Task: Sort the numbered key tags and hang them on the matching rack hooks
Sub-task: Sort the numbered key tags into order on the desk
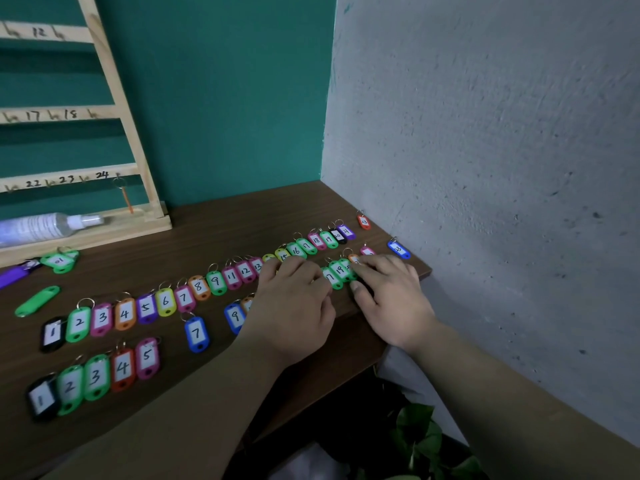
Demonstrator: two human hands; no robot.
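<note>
— Tags first: where do they lie?

— The numbered key tags (216, 282) run in one long slanting row across the brown table (242, 223), from 1 at the front left up to the twenties near the grey wall (485, 133). A shorter row of 1 to 5 (95, 374) lies nearer the front edge. A blue 7 (196, 334) and a blue 9 (235, 317) lie loose between the rows.

— And the hands?

— The left hand (294, 299) lies palm down over the middle of the long row, fingers loosely bent, tips resting on tags rather than gripping. The right hand (391, 299) is just beside it, fingers laid over a cluster of green tags (339, 271), thumb at their near end. Whether it pinches one, I cannot tell.

— Room at the edges?

— Tight on the right. A blue tag (399, 249) sits close to the table's right edge, and a red tag (363, 221) lies near the wall. Bare tabletop stretches behind the long row toward the teal wall.

— The rack?

— The wooden rack (138, 147) stands at the back left, well apart from both hands. One orange tag (127, 199) hangs under 24. A spray bottle (41, 226) lies along its base.
</note>
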